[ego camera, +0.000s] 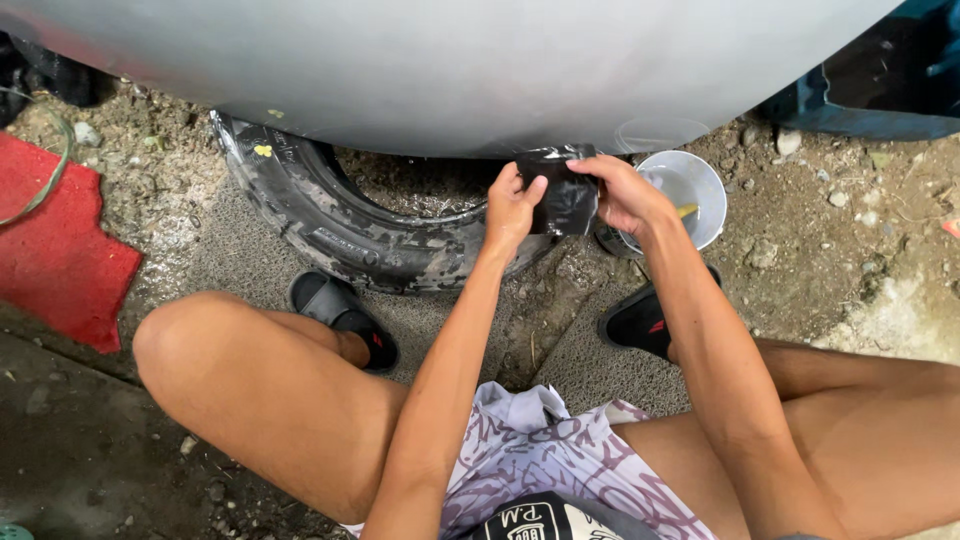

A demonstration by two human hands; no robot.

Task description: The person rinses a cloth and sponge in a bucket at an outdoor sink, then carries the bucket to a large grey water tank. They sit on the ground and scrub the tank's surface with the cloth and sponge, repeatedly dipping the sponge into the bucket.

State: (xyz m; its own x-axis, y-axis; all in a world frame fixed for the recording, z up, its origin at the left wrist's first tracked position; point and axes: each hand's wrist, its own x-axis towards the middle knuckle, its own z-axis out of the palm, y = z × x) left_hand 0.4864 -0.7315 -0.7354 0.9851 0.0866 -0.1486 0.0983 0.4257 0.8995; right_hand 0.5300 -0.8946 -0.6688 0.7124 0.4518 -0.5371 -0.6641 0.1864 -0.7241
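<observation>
Seated worker, head view. Left hand [512,208] and right hand [622,192] each pinch one edge of a dark, wet sheet of abrasive paper [565,198], fingers closed, sheet stretched between them just below the grey body panel [450,70]. Under the grip lies a tyre [330,225]; just right of it stands a white water pail [690,185]. Risk, as judged: the slick sheet may slip or tear if pulled unevenly, dropping onto the gritty ground [830,230].
</observation>
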